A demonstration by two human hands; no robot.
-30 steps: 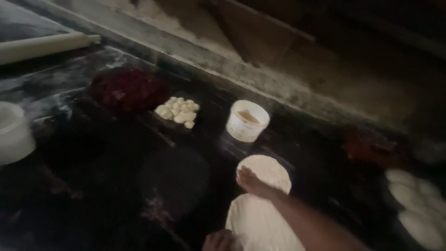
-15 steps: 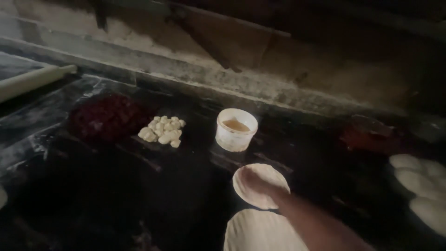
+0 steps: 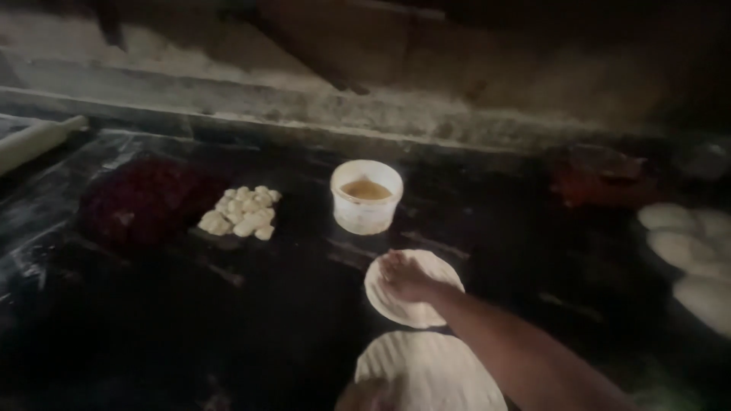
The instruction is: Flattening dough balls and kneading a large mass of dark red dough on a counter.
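Right hand: I see it spread flat on the small dough round, mid-tabletop, near the white tub. Left hand: near edge, posture unclear. Risk: hard pressing may tear thin dough; a slip could tip the tub.

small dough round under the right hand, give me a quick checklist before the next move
1. Right hand resting on the small dough round: ok.
2. Small round lies flat on the dark worktop: ok.
3. Small round apart from the larger dough round nearer the person: ok, a thin gap shows.
4. White cup of brown liquid upright, apart from the hand: ok.
5. Left hand position: cannot tell, only a sliver shows at the bottom edge.
6. Pile of small dough pieces away from the round: ok.
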